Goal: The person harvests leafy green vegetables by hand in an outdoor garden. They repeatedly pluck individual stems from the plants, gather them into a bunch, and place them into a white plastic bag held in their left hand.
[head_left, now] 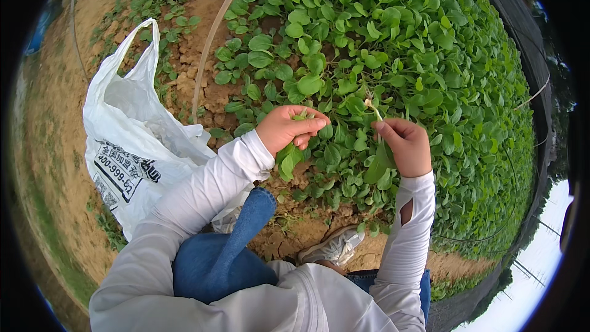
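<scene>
My left hand (pixel 293 129) is closed around a small bunch of leafy green seedlings (pixel 289 161), whose leaves hang below the fingers. To its right, my right hand (pixel 404 144) pinches one pulled seedling (pixel 380 159) by its pale stem. The root end of that plant points up, with a little soil on it, and its leaves hang down under the fingers. Both hands are above the near edge of a dense bed of leafy green plants (pixel 433 74). An open white plastic bag (pixel 133 133) with printed writing stands left of my left arm; its contents cannot be made out.
A thin curved hoop (pixel 212 32) rises from the bare soil (pixel 184 71) between bag and bed. Sparse seedlings (pixel 161 2) grow at the upper left. Dark netting (pixel 530 50) borders the bed at the right. My shoe (pixel 334 246) rests on soil at the bed's near edge.
</scene>
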### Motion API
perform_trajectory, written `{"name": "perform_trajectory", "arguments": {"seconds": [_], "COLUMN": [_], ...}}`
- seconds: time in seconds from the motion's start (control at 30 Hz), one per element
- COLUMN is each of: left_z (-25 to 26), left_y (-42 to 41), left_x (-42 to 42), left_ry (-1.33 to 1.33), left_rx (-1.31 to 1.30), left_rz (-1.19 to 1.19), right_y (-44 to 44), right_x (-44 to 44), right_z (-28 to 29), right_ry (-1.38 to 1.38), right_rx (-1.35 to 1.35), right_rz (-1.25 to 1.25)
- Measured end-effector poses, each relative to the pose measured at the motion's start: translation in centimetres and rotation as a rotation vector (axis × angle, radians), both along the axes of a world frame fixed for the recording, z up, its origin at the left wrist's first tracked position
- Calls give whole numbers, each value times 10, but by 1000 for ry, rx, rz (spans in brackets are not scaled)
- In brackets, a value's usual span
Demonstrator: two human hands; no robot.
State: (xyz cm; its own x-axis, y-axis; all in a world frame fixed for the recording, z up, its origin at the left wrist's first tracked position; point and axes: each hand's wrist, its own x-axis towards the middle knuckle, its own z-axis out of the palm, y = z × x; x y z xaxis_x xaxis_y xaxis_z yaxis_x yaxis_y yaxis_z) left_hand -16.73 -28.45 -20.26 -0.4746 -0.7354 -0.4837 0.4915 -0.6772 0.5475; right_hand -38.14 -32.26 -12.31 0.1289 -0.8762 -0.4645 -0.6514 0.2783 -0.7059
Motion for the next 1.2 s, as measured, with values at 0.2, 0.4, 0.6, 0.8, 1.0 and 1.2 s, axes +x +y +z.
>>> {"name": "perform_trajectory", "arguments": {"seconds": [0.2, 0.4, 0.6, 0.8, 1.0, 1.2], "left_z": [3, -3, -18, -27, -35, -17], "left_y": [4, 7, 10, 11, 12, -2], "left_x": [-11, -3, -5, -8, -4, 26], "left_ry": [3, -33, -128, -219, -249, -76], "left_rx": [-47, -59, -99, -134, -138, 20], "left_rz": [-57, -100, -148, -189, -4, 277], "right_y": [49, 54, 48, 57, 74, 39], "right_x": [46, 51, 47, 55, 54, 23], "right_z": [-27, -45, -55, -71, -60, -42], "right_ry": [-571, -581, -526, -564, -636, -113], "right_rx": [226, 360, 28, -148, -233, -16], "right_rz": [-319, -263, -211, -212, -528, 466]}}
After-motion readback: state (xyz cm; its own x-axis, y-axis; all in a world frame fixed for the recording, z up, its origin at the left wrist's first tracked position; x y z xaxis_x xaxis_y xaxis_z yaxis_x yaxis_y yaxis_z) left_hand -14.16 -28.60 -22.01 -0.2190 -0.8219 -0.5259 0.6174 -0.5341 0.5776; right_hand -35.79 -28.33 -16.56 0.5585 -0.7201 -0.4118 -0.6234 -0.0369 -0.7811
